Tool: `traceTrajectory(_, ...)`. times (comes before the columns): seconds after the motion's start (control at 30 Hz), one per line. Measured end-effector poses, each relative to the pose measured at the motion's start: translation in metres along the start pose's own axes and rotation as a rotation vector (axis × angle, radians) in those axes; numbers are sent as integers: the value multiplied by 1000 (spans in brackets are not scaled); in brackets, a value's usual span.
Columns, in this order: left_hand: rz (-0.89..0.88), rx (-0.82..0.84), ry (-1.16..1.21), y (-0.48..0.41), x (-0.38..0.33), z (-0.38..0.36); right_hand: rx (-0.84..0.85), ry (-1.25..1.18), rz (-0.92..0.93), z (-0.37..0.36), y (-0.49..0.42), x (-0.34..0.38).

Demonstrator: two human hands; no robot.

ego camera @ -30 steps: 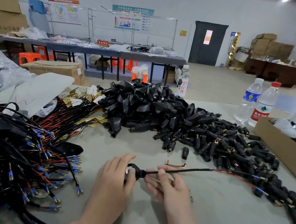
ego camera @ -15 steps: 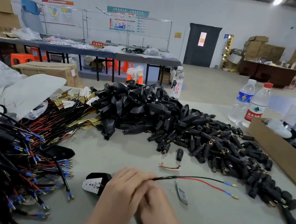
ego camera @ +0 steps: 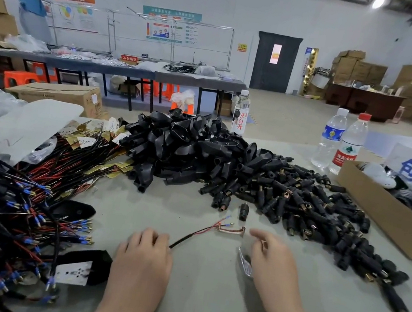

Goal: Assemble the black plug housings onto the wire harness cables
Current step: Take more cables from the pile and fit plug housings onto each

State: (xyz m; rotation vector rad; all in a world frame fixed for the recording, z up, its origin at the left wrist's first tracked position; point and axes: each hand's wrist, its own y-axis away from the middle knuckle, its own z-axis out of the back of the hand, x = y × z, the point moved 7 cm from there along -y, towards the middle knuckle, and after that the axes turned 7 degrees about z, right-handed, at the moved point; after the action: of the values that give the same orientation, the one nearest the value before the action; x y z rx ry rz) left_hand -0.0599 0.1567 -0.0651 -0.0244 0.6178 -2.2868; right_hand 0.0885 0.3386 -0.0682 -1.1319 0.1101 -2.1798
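**Two hands at a bench heaped with plug parts**

Shows the left hand nearest, grip closed over one end of a black cable lying on the grey bench. Puts the right hand near a small copper clip, fingers loosely curled; impossible to tell that grip's state. Places tangled harness cables at left, black plug housings heaped beyond, water bottles farther back.

Passage: bare table, near centre. Obstructions: wire tangle left; housing heap far centre; connector spread right; cardboard box far right.
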Motion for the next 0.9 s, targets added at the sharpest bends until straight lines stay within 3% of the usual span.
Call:
traceTrajectory(0.17,38,80,-26,-18,-17,-13,35,16,-169,-3,-42,-18)
traceTrajectory(0.33,38,179,-74,-51,-43,-39,180,329,-198,-20,-74,-14)
traceTrajectory(0.47,30,205,-112,-53,-45,-46,296,376,-123,-34,-81,-10)
traceTrajectory(0.7,266,135,394,-28,-24,-20,342,219,-167,-32,-83,-10)
traceTrajectory(0.9,330,167,715,-12,-15,-19,350,383,-104,-42,-86,7)
